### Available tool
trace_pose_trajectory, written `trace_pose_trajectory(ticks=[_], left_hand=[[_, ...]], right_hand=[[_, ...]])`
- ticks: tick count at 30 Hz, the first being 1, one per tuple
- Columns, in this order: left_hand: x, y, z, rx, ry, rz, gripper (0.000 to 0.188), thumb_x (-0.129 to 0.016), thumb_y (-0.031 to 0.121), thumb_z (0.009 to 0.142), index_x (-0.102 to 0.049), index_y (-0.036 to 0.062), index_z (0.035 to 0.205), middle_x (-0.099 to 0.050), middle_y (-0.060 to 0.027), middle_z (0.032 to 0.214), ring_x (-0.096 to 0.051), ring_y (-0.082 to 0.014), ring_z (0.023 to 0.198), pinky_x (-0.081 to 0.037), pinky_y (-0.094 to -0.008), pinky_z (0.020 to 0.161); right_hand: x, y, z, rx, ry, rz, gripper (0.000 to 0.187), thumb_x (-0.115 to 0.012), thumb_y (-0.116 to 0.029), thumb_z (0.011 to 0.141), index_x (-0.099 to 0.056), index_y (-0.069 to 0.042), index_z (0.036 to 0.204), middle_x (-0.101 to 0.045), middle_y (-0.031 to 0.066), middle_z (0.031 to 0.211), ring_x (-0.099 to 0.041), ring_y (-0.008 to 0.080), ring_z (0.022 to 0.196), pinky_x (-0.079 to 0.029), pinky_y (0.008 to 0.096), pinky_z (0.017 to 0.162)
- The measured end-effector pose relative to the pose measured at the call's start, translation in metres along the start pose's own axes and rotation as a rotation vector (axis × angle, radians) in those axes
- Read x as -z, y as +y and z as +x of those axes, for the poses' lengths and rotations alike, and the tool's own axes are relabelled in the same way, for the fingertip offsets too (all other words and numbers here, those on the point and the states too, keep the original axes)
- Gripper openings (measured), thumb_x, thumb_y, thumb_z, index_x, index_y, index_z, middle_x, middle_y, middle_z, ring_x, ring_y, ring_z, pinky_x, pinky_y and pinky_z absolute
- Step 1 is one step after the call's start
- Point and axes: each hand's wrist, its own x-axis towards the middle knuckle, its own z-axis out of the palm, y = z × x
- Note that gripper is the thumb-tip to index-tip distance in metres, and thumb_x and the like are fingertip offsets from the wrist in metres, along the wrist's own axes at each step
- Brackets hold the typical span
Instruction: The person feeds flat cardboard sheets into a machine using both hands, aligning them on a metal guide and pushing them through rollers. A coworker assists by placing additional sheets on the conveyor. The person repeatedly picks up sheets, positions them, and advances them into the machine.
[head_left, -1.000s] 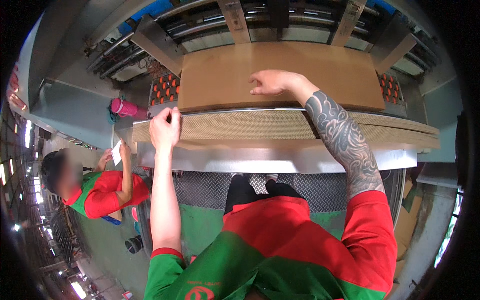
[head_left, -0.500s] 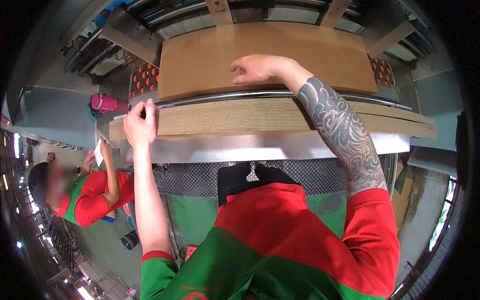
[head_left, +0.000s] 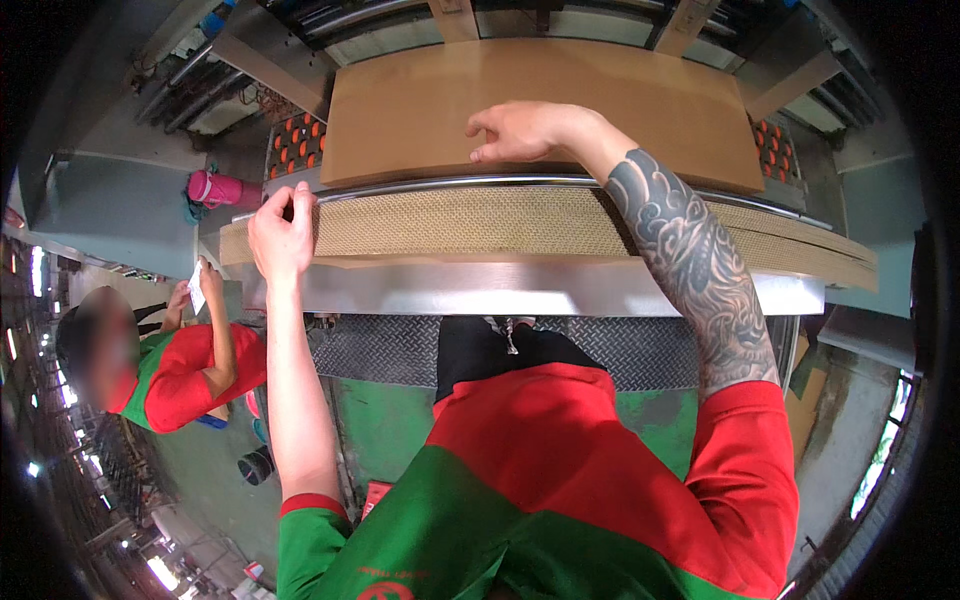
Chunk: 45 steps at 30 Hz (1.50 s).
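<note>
A thick block of brown cardboard [head_left: 600, 110] lies flat on the machine bed, behind a shiny metal rail [head_left: 560, 182]. In front of the rail, a stack of corrugated cardboard sheets [head_left: 480, 225] shows its fluted edges and fans apart at the right end. My right hand [head_left: 525, 130] hovers over the block or rests lightly on it; its thumb and forefinger are apart, with nothing between them. At the stack's left end is my left hand [head_left: 282, 235], its fingers curled by the rail and thumb pointing up. Whatever those fingers hold, if anything, is hidden.
A metal ledge [head_left: 560, 290] runs along the front of the stack. Orange rollers [head_left: 297, 145] flank the block. A pink jug [head_left: 222, 190] stands at the left. Another person [head_left: 205, 365] there holds a white paper [head_left: 197, 287]. Checkered metal plate [head_left: 380, 355] lies underfoot.
The view has shifted slightly. Both hands stay in almost the same places over the cardboard, and the stack and block look unmoved.
</note>
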Motion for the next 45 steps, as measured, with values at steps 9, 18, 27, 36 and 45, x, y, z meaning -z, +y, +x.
trace_pose_trajectory(ticks=[9,18,27,36,45], left_hand=[[0.001,-0.001,-0.005,-0.037,0.037,0.002,0.042,-0.068,0.042,0.108,-0.081,0.0054,0.093,-0.074,-0.0196,0.079,-0.075,-0.0348,0.076,-0.055,-0.0442,0.074],[0.0,-0.006,-0.015,-0.038,0.069,-0.031,0.043,-0.069,0.042,0.108,-0.079,0.0036,0.092,-0.075,-0.0189,0.081,-0.074,-0.0349,0.074,-0.055,-0.0448,0.073],[0.005,0.006,-0.014,0.023,0.046,0.006,0.041,-0.072,0.04,0.104,-0.075,0.0016,0.088,-0.07,-0.0222,0.077,-0.071,-0.0422,0.073,-0.054,-0.048,0.072],[0.008,0.007,-0.015,-0.01,0.036,-0.015,0.038,-0.071,0.036,0.104,-0.074,0.001,0.088,-0.071,-0.0227,0.08,-0.071,-0.0451,0.077,-0.054,-0.0504,0.074],[0.008,0.006,-0.019,-0.095,0.072,-0.024,0.035,-0.068,0.032,0.105,-0.075,0.002,0.088,-0.071,-0.0221,0.084,-0.071,-0.0445,0.087,-0.054,-0.0515,0.079]], right_hand=[[-0.008,0.001,-0.001,0.051,0.023,-0.015,0.069,-0.069,-0.048,0.107,-0.057,-0.003,0.158,-0.077,0.0213,0.135,-0.071,0.0416,0.129,-0.056,0.048,0.112],[-0.009,-0.001,0.0,0.05,-0.025,-0.016,0.071,-0.069,-0.049,0.107,-0.056,-0.002,0.16,-0.076,0.0203,0.138,-0.071,0.0391,0.13,-0.055,0.0457,0.112],[-0.008,0.001,-0.005,0.015,-0.005,-0.007,0.07,-0.071,-0.047,0.106,-0.057,-0.004,0.16,-0.074,0.0208,0.141,-0.07,0.0401,0.132,-0.055,0.0463,0.114],[-0.005,0.02,0.002,-0.005,0.059,-0.035,0.076,-0.07,-0.053,0.107,-0.054,-0.002,0.161,-0.075,0.0203,0.142,-0.07,0.0389,0.133,-0.056,0.0463,0.113],[-0.004,0.02,0.0,-0.054,0.059,-0.006,0.077,-0.07,-0.052,0.106,-0.053,-0.003,0.163,-0.073,0.0202,0.145,-0.069,0.0384,0.135,-0.054,0.0454,0.115]])
